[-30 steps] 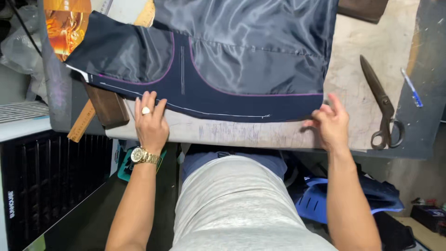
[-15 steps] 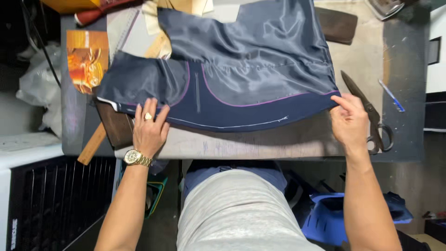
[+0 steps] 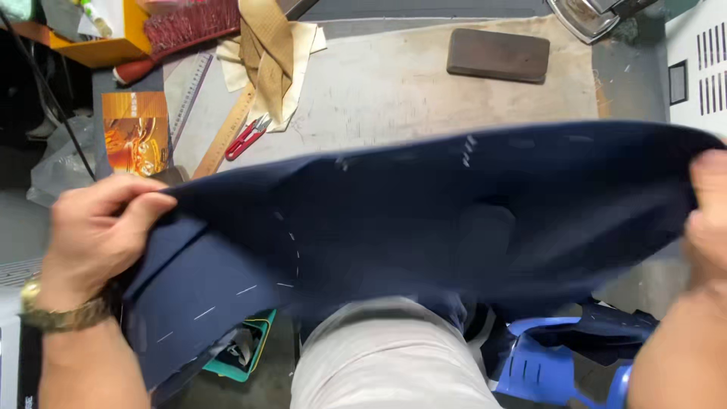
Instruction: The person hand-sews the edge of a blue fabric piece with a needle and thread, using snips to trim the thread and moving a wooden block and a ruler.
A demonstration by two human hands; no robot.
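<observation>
Hands grip the two ends of a dark navy fabric piece (image 3: 454,220), which is lifted off the worktable (image 3: 394,98) and spread wide between them, blurred as it hangs across the middle of the view. The left hand (image 3: 98,227) is closed on the left edge of the cloth, thumb on top and fingers curled under it; a gold-coloured watch (image 3: 57,314) sits on that wrist. The right hand (image 3: 708,216) pinches the far right corner at the picture's edge, its fingers tight on the cloth, though only part of the hand shows. White basting stitches (image 3: 291,254) run down the fabric near the left hand, and more short white marks show near its upper edge.

Below the cloth the person's light trousers (image 3: 386,356) fill the lower middle. A blue plastic stool (image 3: 553,363) stands at the lower right, and a teal container (image 3: 242,348) peeks out beneath the fabric's left part.

On the padded table behind the cloth lie red-handled snips (image 3: 246,138) beside a wooden ruler (image 3: 223,136), a folded tan cloth strip (image 3: 269,53), and a dark rectangular block (image 3: 497,54) towards the far right. An orange printed card (image 3: 136,132) lies at the table's left, and a red-bristled brush (image 3: 185,26) rests near the far left corner.
</observation>
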